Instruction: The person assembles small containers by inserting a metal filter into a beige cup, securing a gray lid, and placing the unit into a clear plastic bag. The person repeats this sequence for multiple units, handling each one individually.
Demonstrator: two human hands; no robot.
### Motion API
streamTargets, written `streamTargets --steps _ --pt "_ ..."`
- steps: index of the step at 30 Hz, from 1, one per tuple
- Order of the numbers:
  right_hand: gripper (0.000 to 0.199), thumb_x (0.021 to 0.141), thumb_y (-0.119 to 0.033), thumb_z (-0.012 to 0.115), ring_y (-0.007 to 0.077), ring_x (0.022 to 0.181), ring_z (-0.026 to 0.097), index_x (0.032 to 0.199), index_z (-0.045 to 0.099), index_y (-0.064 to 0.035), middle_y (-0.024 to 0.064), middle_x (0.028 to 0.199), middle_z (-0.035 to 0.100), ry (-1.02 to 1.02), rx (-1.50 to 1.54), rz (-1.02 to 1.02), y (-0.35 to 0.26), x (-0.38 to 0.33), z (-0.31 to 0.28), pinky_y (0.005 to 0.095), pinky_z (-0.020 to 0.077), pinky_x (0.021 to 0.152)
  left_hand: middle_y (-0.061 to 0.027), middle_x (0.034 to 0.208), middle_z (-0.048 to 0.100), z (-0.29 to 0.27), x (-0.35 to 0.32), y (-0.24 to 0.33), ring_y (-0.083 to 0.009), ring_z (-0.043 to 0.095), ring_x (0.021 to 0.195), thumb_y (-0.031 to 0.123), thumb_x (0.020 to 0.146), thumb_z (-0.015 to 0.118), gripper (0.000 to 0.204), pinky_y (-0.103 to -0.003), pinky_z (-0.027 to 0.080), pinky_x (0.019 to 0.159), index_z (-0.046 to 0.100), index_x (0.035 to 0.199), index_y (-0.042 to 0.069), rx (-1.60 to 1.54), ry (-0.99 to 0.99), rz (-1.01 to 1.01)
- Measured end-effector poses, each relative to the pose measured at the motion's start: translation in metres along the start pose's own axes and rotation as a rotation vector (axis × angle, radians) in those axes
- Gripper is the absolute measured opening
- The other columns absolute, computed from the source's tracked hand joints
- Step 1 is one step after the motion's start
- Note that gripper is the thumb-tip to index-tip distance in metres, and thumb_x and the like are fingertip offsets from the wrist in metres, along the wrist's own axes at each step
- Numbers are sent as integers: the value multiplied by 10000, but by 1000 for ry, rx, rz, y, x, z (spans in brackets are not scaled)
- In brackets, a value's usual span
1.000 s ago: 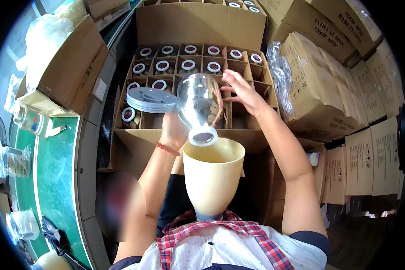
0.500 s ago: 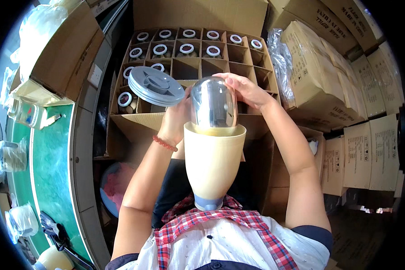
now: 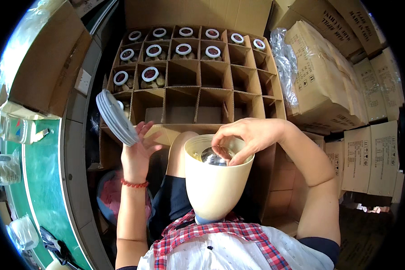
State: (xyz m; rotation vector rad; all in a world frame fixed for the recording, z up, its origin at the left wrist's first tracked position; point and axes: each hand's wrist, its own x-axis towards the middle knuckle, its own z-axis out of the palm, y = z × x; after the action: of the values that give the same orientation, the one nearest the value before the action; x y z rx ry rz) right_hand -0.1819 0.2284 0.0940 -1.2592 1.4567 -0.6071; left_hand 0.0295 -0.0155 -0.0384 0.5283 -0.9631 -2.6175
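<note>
Silvered flask mostly hidden inside the cream container, carton flap cut off by the upper edge

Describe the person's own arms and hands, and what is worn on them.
The left hand and right hand are both ungloved, and the forearms are bare. A red beaded bracelet circles the left wrist; none shows on the right. The right sleeve is short and dark navy at its end; the left one barely shows at the lower edge.
</note>
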Motion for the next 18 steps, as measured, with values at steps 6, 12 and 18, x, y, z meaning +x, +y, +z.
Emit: streamTargets --steps 6,12,18 --pt "502 783 -494 726 268 892 657 954 590 -42 98 940 653 85 -386 78 -27 19 7 369 519 739 -85 1147 609 9 -10 19 -214 633 1001 91 908 411 329 -388 584 732 529 1212 46 181 295 141" --pt "572 772 -569 693 307 832 655 936 607 -28 113 903 667 120 -486 214 -33 24 11 391 516 719 -122 1180 613 52 -5 18 -262 658 1011 27 913 459 367 -432 603 803 462 1280 35 254 129 348" --pt "546 784 -523 703 305 851 664 1025 644 -37 109 935 682 105 -344 -46 -7 6 5 386 522 719 -134 1222 592 70 -5 21 -285 648 1040 23 933 470 376 -474 595 822 442 1308 31 282 66 382"
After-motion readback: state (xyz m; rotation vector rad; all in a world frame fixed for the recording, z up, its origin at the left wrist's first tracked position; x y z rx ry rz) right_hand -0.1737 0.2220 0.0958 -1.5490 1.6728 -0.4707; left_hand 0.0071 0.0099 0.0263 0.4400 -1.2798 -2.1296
